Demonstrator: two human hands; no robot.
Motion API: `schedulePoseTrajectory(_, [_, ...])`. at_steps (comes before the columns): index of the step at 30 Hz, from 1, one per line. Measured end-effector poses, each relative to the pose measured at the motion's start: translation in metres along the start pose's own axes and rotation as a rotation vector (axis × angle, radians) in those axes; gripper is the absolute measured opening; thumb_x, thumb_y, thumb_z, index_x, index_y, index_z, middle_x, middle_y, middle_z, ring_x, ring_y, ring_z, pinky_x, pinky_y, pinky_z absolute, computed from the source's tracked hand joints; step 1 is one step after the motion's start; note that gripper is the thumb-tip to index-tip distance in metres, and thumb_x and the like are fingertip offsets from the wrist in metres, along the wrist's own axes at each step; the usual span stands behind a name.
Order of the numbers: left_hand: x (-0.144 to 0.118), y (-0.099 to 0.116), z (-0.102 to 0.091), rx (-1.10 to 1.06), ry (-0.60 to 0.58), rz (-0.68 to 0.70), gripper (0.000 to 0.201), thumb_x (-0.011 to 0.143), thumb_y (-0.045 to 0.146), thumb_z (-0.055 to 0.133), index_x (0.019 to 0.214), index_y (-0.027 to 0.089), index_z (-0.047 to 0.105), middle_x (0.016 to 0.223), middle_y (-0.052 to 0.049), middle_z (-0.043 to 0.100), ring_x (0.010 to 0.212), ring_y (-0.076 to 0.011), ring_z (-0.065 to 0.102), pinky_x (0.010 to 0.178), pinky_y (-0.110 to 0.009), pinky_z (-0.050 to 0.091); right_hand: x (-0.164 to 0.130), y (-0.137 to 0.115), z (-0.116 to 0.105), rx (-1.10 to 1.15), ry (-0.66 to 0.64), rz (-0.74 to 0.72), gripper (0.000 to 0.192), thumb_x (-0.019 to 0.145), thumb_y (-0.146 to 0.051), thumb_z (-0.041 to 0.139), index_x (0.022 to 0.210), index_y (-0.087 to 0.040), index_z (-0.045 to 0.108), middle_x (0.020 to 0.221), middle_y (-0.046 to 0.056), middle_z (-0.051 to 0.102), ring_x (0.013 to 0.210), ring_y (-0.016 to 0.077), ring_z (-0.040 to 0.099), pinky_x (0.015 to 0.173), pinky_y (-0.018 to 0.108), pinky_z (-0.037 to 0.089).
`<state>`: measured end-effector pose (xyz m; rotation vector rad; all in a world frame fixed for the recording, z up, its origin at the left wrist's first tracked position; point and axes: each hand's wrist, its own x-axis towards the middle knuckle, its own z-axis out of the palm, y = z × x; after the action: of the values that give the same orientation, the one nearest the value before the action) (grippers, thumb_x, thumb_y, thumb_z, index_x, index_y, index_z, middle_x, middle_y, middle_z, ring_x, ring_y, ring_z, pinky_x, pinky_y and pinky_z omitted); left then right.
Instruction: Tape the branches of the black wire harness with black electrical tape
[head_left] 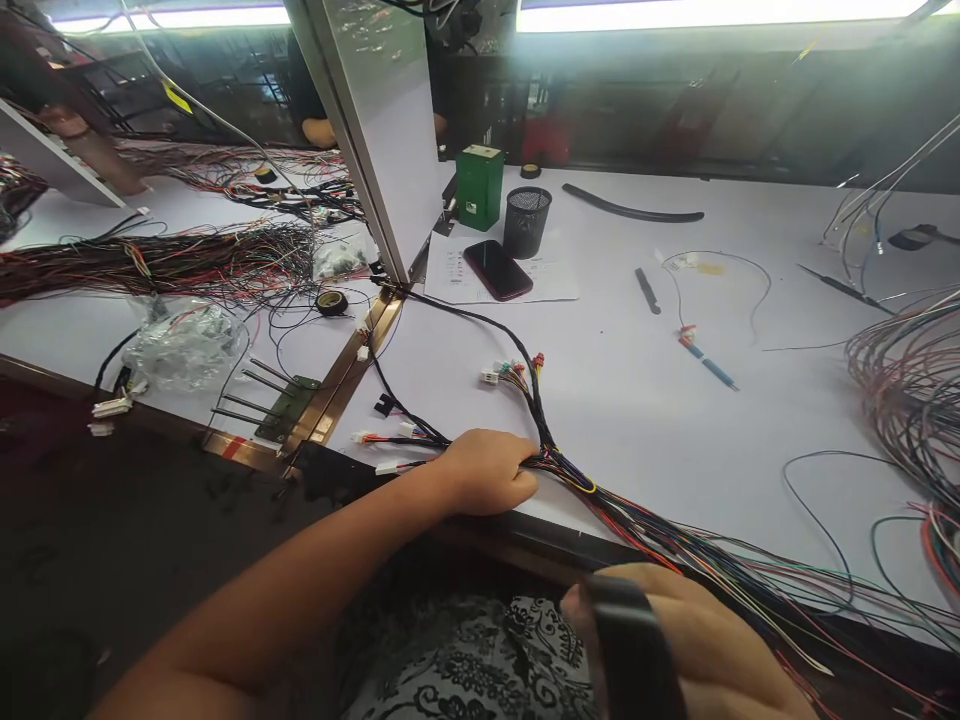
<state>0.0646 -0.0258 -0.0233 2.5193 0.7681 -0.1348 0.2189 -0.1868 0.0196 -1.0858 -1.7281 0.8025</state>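
My left hand (486,470) is closed around a bundle of coloured wires, the wire harness (645,525), at the near edge of the white table (622,400). From the grip, black-wrapped branches with small white and red connectors (510,372) fan out up and to the left. My right hand (697,640) is low at the bottom right, below the table edge, gripping a roll of black tape (630,640). The loose wires of the harness run past it to the right.
A dark phone (497,269) lies on paper beside a black mesh cup (526,221) and a green box (480,186). A white upright panel (375,130) divides the bench. More wire bundles (150,262) lie left and far right (911,390). A blue-handled tool (709,362) lies mid-table.
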Motion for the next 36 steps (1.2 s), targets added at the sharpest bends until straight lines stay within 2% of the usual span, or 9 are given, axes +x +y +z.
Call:
schedulePoseTrajectory(2, [-0.002, 0.000, 0.001, -0.003, 0.010, 0.010, 0.018, 0.081, 0.028, 0.046, 0.086, 0.019, 0.061, 0.086, -0.005, 0.070, 0.078, -0.0242, 0.065, 0.064, -0.032, 0.045, 0.002, 0.006, 0.006, 0.061, 0.028, 0.133, 0.017, 0.088, -0.025, 0.054, 0.098, -0.032, 0.066, 0.092, 0.003, 0.069, 0.085, 0.0194, 0.065, 0.075, 0.030, 0.053])
schedulePoseTrajectory(4, [-0.003, -0.002, 0.002, -0.035, 0.032, 0.012, 0.023, 0.086, 0.035, 0.044, 0.096, 0.020, 0.059, 0.091, -0.005, 0.070, 0.081, -0.0250, 0.066, 0.066, -0.032, 0.046, 0.004, 0.023, 0.016, 0.161, 0.094, 0.366, 0.013, 0.090, -0.028, 0.052, 0.093, -0.027, 0.065, 0.087, 0.003, 0.067, 0.081, 0.0174, 0.063, 0.075, 0.029, 0.052])
schedulePoseTrajectory(6, [-0.004, -0.004, 0.004, -0.063, 0.057, -0.002, 0.030, 0.088, 0.038, 0.044, 0.110, 0.020, 0.053, 0.094, -0.005, 0.070, 0.084, -0.0256, 0.066, 0.069, -0.033, 0.047, 0.004, 0.043, 0.027, 0.275, 0.157, 0.596, 0.018, 0.091, -0.037, 0.050, 0.092, -0.024, 0.063, 0.081, 0.002, 0.065, 0.077, 0.0163, 0.061, 0.074, 0.029, 0.050])
schedulePoseTrajectory(9, [-0.006, -0.007, 0.007, -0.081, 0.065, -0.009, 0.033, 0.088, 0.031, 0.047, 0.119, 0.019, 0.045, 0.094, -0.005, 0.069, 0.087, -0.0251, 0.066, 0.073, -0.034, 0.048, 0.003, 0.060, 0.038, 0.415, 0.198, 0.744, 0.025, 0.089, -0.044, 0.054, 0.093, -0.021, 0.062, 0.078, 0.001, 0.063, 0.074, 0.0151, 0.059, 0.074, 0.027, 0.048])
schedulePoseTrajectory(13, [-0.009, -0.011, 0.010, -0.150, 0.099, 0.057, 0.028, 0.088, 0.024, 0.047, 0.115, 0.021, 0.042, 0.104, -0.005, 0.067, 0.094, -0.0228, 0.065, 0.080, -0.033, 0.048, 0.005, 0.060, 0.044, 0.483, 0.265, 0.819, 0.029, 0.086, -0.048, 0.057, 0.095, -0.021, 0.062, 0.081, 0.001, 0.063, 0.077, 0.0142, 0.059, 0.076, 0.026, 0.048])
schedulePoseTrajectory(17, [-0.010, -0.017, 0.014, -0.203, 0.126, 0.116, 0.031, 0.090, 0.021, 0.045, 0.121, 0.024, 0.040, 0.108, -0.004, 0.066, 0.096, -0.0202, 0.064, 0.083, -0.032, 0.048, 0.008, 0.057, 0.045, 0.474, 0.292, 0.863, 0.031, 0.085, -0.050, 0.058, 0.097, -0.021, 0.061, 0.084, 0.000, 0.063, 0.078, 0.0139, 0.060, 0.078, 0.026, 0.047])
schedulePoseTrajectory(21, [-0.010, -0.019, 0.014, -0.218, 0.117, 0.175, 0.031, 0.093, 0.019, 0.043, 0.124, 0.024, 0.045, 0.114, -0.003, 0.065, 0.103, -0.0184, 0.061, 0.089, -0.031, 0.046, 0.008, 0.056, 0.046, 0.449, 0.301, 0.882, 0.033, 0.085, -0.051, 0.057, 0.097, -0.020, 0.061, 0.082, 0.000, 0.064, 0.077, 0.0143, 0.060, 0.077, 0.026, 0.047])
schedulePoseTrajectory(29, [-0.007, -0.014, 0.008, -0.183, 0.096, 0.169, 0.030, 0.095, 0.022, 0.039, 0.120, 0.024, 0.054, 0.109, -0.002, 0.068, 0.098, -0.0181, 0.063, 0.085, -0.031, 0.048, 0.006, 0.051, 0.047, 0.418, 0.313, 0.871, 0.035, 0.085, -0.051, 0.057, 0.098, -0.019, 0.062, 0.083, 0.003, 0.065, 0.079, 0.0180, 0.061, 0.077, 0.030, 0.048])
schedulePoseTrajectory(36, [-0.006, -0.021, 0.015, -0.192, 0.181, 0.300, 0.030, 0.092, 0.016, 0.042, 0.117, 0.017, 0.059, 0.107, -0.007, 0.068, 0.099, -0.0171, 0.063, 0.088, -0.031, 0.049, 0.004, 0.054, 0.048, 0.423, 0.320, 0.865, 0.034, 0.085, -0.051, 0.057, 0.097, -0.019, 0.062, 0.083, 0.003, 0.065, 0.078, 0.0178, 0.061, 0.078, 0.031, 0.049])
